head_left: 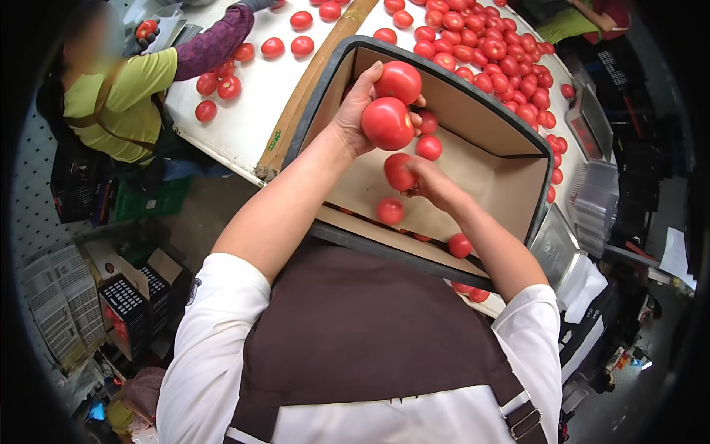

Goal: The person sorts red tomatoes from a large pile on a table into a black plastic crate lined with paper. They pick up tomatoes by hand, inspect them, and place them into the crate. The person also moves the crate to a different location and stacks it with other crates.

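Over a dark-rimmed crate (534, 194) lined with brown cardboard, my left hand (356, 111) is closed around two large red tomatoes, one tomato (398, 82) above the other tomato (387, 123). Lower and to the right, inside the crate's opening, my right hand (436, 183) grips another tomato (400, 172). A few tomatoes lie on the liner around it, among them one tomato (428, 147) just beyond the right hand and one tomato (390, 212) nearer to me. Another tomato (460, 245) rests by the crate's near right side.
A white table (237, 140) bears a large heap of tomatoes (492, 48) beyond the crate and scattered ones at left. A wooden strip (318, 81) divides it. At left, a person in a yellow-green top (122, 111) reaches across. Clear plastic trays (594, 196) are stacked at right.
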Motion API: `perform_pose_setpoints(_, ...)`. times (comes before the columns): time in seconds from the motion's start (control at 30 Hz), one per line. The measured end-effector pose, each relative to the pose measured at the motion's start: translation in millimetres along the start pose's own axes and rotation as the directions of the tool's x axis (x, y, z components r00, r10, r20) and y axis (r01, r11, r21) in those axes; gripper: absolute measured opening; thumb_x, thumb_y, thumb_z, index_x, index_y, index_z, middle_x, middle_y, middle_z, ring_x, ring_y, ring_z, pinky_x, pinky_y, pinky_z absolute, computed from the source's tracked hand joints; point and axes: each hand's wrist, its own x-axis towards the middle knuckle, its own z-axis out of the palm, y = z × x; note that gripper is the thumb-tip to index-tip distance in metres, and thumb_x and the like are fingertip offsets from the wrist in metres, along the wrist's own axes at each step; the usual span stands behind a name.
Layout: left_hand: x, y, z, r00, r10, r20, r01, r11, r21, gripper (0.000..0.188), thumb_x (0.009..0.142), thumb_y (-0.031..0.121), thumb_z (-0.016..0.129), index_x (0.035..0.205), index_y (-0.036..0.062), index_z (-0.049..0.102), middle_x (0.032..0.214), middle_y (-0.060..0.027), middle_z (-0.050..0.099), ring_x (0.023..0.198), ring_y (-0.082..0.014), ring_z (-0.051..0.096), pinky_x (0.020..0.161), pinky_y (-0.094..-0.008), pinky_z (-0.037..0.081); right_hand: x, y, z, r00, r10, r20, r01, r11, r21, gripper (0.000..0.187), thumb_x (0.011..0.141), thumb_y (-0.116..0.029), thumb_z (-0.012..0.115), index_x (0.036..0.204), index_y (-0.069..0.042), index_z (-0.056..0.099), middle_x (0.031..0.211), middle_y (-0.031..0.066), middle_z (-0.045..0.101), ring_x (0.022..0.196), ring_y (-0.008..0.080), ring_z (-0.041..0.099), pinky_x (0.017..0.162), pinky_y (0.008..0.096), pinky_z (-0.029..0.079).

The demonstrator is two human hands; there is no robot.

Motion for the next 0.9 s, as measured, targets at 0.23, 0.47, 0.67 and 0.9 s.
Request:
perform_pose_setpoints(0.23,-1.6,0.5,6.2,0.999,-0.022,-0.047,0.023,0.999,0.027,0.07,0.089,0.067,0.05,0.107,0.0001,0.062,0.097,-0.0106,0.064,0.074,-0.0195,0.064,0.069,-0.0398,0.056,-59.6,-45.8,-18.1,0.963,-0.264,0.049,0.181,0.775,0.605,0.062,0.093,-0.054,0.052,0.131,-0.005,0.051,0.114,0.0206,0.065,0.092,0.0322,0.068,0.062,0.0342,0.057)
perform_pose_setpoints(0.47,-2.3,-5.6,8.5,0.994,-0.107,-0.038,0.108,0.994,0.011,0.067,0.089,0.064,0.054,0.111,0.0008,0.061,0.1,-0.0139,0.065,0.07,-0.0205,0.065,0.067,-0.0375,0.056,-56.8,-40.6,-26.2,0.956,-0.273,-0.103,0.264,0.655,0.708,0.049,0.092,-0.046,0.055,0.119,-0.005,0.057,0.098,0.0189,0.065,0.074,0.0289,0.067,0.047,0.0278,0.049)
perform_pose_setpoints(0.67,-1.3,-8.8,3.3,0.992,-0.122,-0.043,0.124,0.99,0.07,0.067,0.088,0.065,0.054,0.112,0.0019,0.06,0.1,-0.0146,0.066,0.068,-0.0215,0.066,0.065,-0.0386,0.056,-60.3,-44.5,-27.1,0.95,-0.285,-0.128,0.282,0.611,0.739,0.05,0.092,-0.048,0.053,0.117,-0.004,0.056,0.096,0.0198,0.064,0.071,0.0285,0.065,0.044,0.0267,0.047)
perform_pose_setpoints(0.9,-1.6,-7.0,4.3,0.991,-0.127,-0.038,0.129,0.988,0.083,0.069,0.089,0.066,0.053,0.11,0.0004,0.061,0.1,-0.0149,0.066,0.069,-0.0218,0.068,0.066,-0.0397,0.057,-58.7,-43.2,-31.0,0.964,-0.234,-0.13,0.244,0.571,0.784,0.056,0.094,-0.05,0.05,0.115,0.002,0.054,0.097,0.0218,0.065,0.075,0.0306,0.066,0.046,0.0283,0.051)
